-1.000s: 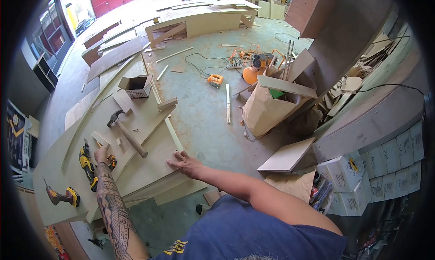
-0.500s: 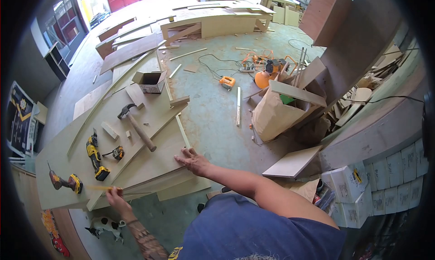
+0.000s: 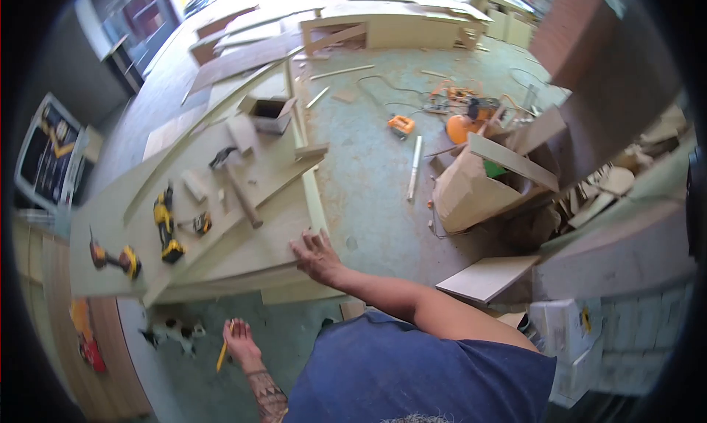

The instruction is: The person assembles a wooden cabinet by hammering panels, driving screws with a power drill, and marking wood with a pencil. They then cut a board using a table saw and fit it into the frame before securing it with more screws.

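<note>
With left hand, holds a slim yellow stick in half-curled fingers, palm up, low over the floor and clear of the wooden panel's near edge. With right hand, rests on that panel's right edge, loosely open with bent fingers; cannot tell whether gripping the edge.

Note on panel: hammer near the middle, yellow-and-black power tool to its left, drill at near left, open cardboard box at the far end. Note also black-and-white dog left of left hand.
</note>
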Demonstrator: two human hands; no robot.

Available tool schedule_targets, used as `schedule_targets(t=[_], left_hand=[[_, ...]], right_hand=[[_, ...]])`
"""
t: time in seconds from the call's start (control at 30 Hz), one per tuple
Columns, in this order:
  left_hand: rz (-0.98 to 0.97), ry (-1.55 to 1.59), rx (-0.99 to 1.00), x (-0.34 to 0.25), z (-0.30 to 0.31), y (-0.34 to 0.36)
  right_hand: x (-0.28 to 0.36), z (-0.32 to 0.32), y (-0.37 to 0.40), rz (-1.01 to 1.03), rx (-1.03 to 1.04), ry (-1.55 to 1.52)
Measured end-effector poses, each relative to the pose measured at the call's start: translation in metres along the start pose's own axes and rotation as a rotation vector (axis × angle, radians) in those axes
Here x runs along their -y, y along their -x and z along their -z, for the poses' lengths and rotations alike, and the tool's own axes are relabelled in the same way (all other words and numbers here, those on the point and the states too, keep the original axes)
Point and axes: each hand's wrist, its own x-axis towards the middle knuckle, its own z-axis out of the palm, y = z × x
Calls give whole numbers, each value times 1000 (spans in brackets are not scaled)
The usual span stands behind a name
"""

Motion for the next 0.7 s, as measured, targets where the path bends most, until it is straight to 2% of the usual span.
schedule_targets(t=[0.1,0.17,0.23,0.27,0.3,0.33,0.53,0.67,0.7], left_hand=[[-41,31,-9,-8,-36,14],[-77,3,1,-15,-51,18],[-102,50,11,-22,-54,15],[-119,64,-5,-23,-50,14],[-131,76,-5,-25,-45,9],[-144,115,-48,-27,-39,3],[-178,298,-11,-57,7,-65],[-135,398,8,-78,33,-108],[-129,427,33,-85,36,-118]], right_hand=[[-5,-20,-3,-30,-84,-20],[2,-9,-8,-23,-107,25],[11,-12,-12,50,-141,62],[17,-7,-11,70,-77,72],[20,-17,-12,120,-129,82],[28,-13,-14,154,-78,98],[72,-28,-42,363,9,157],[109,-34,-63,437,98,253],[123,-32,-72,399,142,292]])
